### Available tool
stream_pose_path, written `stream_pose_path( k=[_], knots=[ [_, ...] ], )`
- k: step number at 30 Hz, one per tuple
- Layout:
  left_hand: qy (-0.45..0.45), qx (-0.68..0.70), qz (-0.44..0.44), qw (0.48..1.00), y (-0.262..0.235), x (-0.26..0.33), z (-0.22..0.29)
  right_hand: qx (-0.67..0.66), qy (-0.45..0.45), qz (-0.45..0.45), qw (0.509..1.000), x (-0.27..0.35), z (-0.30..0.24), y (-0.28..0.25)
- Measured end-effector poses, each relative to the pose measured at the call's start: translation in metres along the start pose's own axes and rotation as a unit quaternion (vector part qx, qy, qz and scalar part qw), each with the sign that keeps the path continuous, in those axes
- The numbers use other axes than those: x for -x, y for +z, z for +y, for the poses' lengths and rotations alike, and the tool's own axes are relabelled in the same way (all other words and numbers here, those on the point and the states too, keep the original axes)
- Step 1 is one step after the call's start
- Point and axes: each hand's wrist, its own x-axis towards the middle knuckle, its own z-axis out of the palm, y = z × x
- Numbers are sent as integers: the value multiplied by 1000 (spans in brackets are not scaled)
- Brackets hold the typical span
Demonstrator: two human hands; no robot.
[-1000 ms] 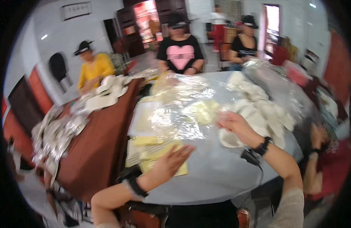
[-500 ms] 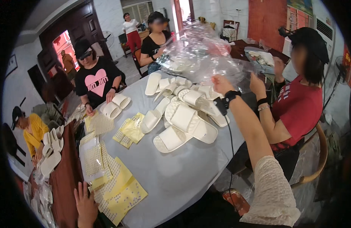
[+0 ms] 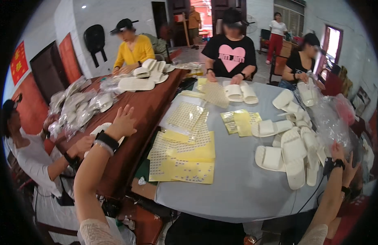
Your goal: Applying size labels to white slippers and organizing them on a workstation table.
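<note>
My left hand (image 3: 122,121) is stretched out over the brown-covered table, fingers spread, holding nothing. Just beside it lies a white slipper (image 3: 99,130), partly hidden by my wrist and a co-worker's hands. At the right, my right hand (image 3: 337,152) has its fingers closed on the lower edge of a large clear plastic bag (image 3: 330,122). A pile of cream slippers (image 3: 293,153) lies on the grey-covered table, just left of my right hand. A co-worker's open hand (image 3: 351,169) is close beside my right hand.
Yellow sticker sheets (image 3: 182,157) cover the left part of the grey tablecloth (image 3: 234,192). Bagged slippers (image 3: 80,104) are heaped on the brown tablecloth (image 3: 142,122). Several co-workers sit around both tables. A black cable (image 3: 311,196) hangs from my right wrist.
The view has swung left, bringing the brown table into sight. My left hand has risen from low by the sticker sheets and reached out over it. My right hand stays at the plastic bag.
</note>
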Motion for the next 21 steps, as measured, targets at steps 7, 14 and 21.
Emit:
stream_pose_path(
  k=[7, 14, 21],
  knots=[
    [-70, -19, -80, 994, -18, -15, -25, -1, 37, 17, 999, 5, -40, -15],
    [-192, 99, -139, 967, 8, -4, -86, -749, 286, -246, 545, 62, -229, -71],
    [-336, 77, -120, 931, 46, 54, -125, -546, 139, -469, 680, 155, -365, -119]
  ],
)
